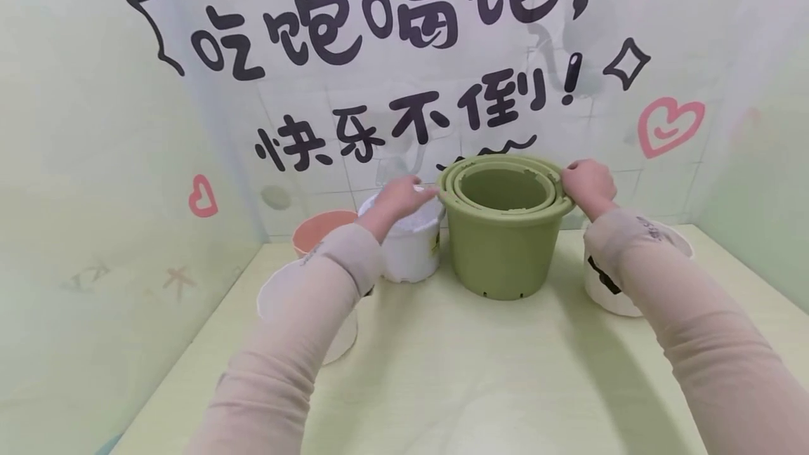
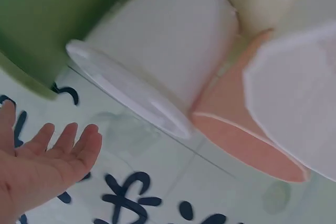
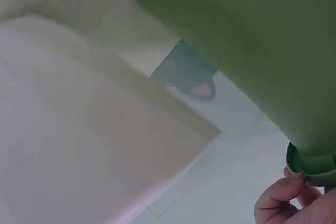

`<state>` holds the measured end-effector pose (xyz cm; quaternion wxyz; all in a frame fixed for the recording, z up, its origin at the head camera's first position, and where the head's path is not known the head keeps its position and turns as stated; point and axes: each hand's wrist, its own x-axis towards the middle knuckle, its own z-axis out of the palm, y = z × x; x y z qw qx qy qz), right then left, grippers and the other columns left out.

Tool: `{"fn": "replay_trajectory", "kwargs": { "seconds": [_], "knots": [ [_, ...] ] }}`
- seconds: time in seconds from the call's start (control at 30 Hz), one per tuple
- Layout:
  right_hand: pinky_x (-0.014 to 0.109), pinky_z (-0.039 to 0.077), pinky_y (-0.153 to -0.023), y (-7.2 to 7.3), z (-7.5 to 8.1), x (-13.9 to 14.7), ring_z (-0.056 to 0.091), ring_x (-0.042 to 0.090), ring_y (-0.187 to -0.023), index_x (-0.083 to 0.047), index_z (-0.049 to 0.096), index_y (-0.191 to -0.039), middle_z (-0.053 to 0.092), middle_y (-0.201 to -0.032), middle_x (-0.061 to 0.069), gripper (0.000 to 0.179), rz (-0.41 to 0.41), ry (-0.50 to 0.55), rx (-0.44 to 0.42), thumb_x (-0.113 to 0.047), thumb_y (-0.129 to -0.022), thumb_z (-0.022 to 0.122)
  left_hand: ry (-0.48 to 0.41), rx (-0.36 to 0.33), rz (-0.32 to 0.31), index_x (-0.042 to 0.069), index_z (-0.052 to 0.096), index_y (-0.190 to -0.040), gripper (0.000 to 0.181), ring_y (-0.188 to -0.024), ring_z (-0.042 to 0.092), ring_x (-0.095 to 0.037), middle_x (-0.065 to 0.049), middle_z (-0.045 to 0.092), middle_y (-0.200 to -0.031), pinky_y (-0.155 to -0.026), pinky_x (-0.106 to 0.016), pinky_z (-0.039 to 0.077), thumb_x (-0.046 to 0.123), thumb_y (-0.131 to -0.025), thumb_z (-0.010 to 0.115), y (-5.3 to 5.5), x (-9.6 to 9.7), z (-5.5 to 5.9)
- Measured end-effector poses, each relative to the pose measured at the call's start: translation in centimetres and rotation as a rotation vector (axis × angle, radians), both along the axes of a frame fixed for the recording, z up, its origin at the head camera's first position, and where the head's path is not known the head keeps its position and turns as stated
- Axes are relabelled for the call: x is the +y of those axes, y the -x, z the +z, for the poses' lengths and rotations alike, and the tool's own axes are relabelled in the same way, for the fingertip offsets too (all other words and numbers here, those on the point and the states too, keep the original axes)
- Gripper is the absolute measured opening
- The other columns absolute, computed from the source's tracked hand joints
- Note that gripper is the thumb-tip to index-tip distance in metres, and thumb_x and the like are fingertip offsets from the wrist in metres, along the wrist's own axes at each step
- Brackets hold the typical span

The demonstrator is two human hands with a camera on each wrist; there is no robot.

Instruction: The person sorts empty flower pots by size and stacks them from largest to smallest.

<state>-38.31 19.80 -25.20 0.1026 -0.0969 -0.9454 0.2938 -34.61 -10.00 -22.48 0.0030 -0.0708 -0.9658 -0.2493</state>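
Note:
A large green flower pot (image 1: 502, 255) stands toward the back of the table, with smaller green pots (image 1: 461, 187) nested inside it. My right hand (image 1: 590, 185) pinches its right rim, thumb and curled finger on the edge in the right wrist view. Over the white pot (image 1: 404, 255), my left hand (image 1: 401, 199) reaches toward the green pot's left rim. Its fingers are spread and loosely bent in the left wrist view, where they hold nothing and a gap separates them from the rim. That white pot stands just left of the green one.
An orange-pink pot (image 1: 322, 225) is at the back left. Before it stands another white pot (image 1: 281, 293), partly behind my left sleeve. At the right, a white pot with a black mark (image 1: 613, 297) is partly covered by my right sleeve. A printed wall (image 1: 379, 104) closes off the back.

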Motion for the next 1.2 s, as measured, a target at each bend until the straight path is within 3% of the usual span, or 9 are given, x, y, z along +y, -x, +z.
{"fn": "replay_trajectory", "kwargs": {
  "seconds": [0.17, 0.3, 0.47, 0.7, 0.77, 0.93, 1.0, 1.1, 1.2],
  "knots": [
    [0.051, 0.041, -0.085, 0.0, 0.0, 0.0, 0.050, 0.038, -0.103, -0.004, 0.058, -0.115, 0.055, -0.116, 0.022, 0.042, -0.003, -0.018, 0.008, -0.024, -0.088, 0.033, 0.061, 0.047, 0.153, 0.004, 0.047, -0.129, 0.046, -0.116, 0.049, -0.031, -0.015, 0.051, -0.129, -0.098, -0.042, 0.039, 0.033, -0.093, 0.046, 0.5, -3.2, -0.1],
    [0.052, 0.041, -0.085, 0.0, 0.1, 0.0, 0.050, 0.038, -0.103, -0.003, 0.058, -0.115, 0.055, -0.115, 0.023, 0.042, -0.001, -0.020, 0.013, -0.024, -0.088, 0.033, 0.112, 0.010, 0.259, -0.001, 0.055, -0.110, 0.031, -0.095, 0.054, -0.029, -0.017, 0.058, -0.109, -0.087, -0.039, 0.045, 0.021, -0.089, 0.046, 0.2, -5.3, -0.9],
    [0.051, 0.041, -0.085, 0.0, 0.1, -0.1, 0.051, 0.037, -0.102, -0.004, 0.057, -0.117, 0.056, -0.116, 0.023, 0.042, -0.001, -0.028, 0.004, -0.025, -0.090, 0.033, 0.172, -0.055, 0.294, -0.001, 0.057, -0.090, 0.018, -0.083, 0.051, -0.026, -0.016, 0.058, -0.097, -0.082, -0.037, 0.047, 0.012, -0.082, 0.046, -0.1, -6.7, -1.9],
    [0.051, 0.039, -0.088, 0.0, 0.0, -0.1, 0.051, 0.037, -0.104, -0.003, 0.056, -0.119, 0.055, -0.117, 0.023, 0.042, -0.002, -0.020, 0.000, -0.025, -0.091, 0.034, 0.136, -0.184, 0.315, -0.003, 0.059, -0.100, 0.023, -0.081, 0.055, -0.026, -0.017, 0.059, -0.097, -0.071, -0.033, 0.050, 0.005, -0.082, 0.047, 1.1, -6.0, -2.4],
    [0.051, 0.040, -0.087, 0.0, 0.1, -0.1, 0.051, 0.037, -0.103, -0.003, 0.056, -0.119, 0.056, -0.116, 0.022, 0.042, -0.004, -0.023, 0.000, -0.025, -0.091, 0.034, 0.117, -0.220, 0.370, -0.003, 0.058, -0.104, 0.025, -0.076, 0.056, -0.026, -0.017, 0.058, -0.096, -0.064, -0.031, 0.051, 0.005, -0.084, 0.046, 2.8, -5.5, -3.3],
    [0.048, 0.043, -0.078, 0.1, 0.2, 0.0, 0.053, 0.035, -0.094, -0.004, 0.060, -0.113, 0.059, -0.103, 0.019, 0.039, -0.004, -0.053, 0.010, -0.024, -0.091, 0.034, 0.139, -0.268, 0.547, -0.001, 0.053, -0.113, 0.029, -0.072, 0.056, -0.022, -0.015, 0.056, -0.097, -0.056, -0.025, 0.051, 0.003, -0.086, 0.044, 4.1, -3.5, -3.8],
    [0.046, 0.043, -0.074, 0.1, 0.2, 0.0, 0.053, 0.033, -0.089, -0.003, 0.061, -0.106, 0.060, -0.093, 0.017, 0.037, -0.002, -0.061, 0.021, -0.023, -0.090, 0.034, 0.154, -0.280, 0.554, -0.002, 0.051, -0.114, 0.031, -0.071, 0.057, -0.022, -0.016, 0.055, -0.101, -0.055, -0.024, 0.051, 0.002, -0.085, 0.045, 6.2, -3.7, -4.9],
    [0.044, 0.042, -0.069, 0.0, 0.2, 0.1, 0.053, 0.032, -0.085, -0.003, 0.062, -0.099, 0.059, -0.087, 0.015, 0.034, 0.001, -0.059, 0.033, -0.021, -0.089, 0.035, 0.081, -0.294, 0.551, -0.002, 0.049, -0.116, 0.032, -0.062, 0.058, -0.023, -0.018, 0.052, -0.107, -0.050, -0.025, 0.052, 0.008, -0.086, 0.046, 11.0, -5.4, -8.3],
    [0.043, 0.042, -0.068, -0.1, 0.1, 0.0, 0.053, 0.032, -0.086, -0.004, 0.062, -0.094, 0.059, -0.089, 0.016, 0.033, -0.006, -0.054, 0.034, -0.020, -0.088, 0.034, -0.180, -0.353, 0.645, 0.001, 0.045, -0.120, 0.033, -0.054, 0.062, -0.024, -0.019, 0.054, -0.102, -0.048, -0.030, 0.053, 0.014, -0.090, 0.048, 17.6, -7.6, -13.0]
  ]
}}
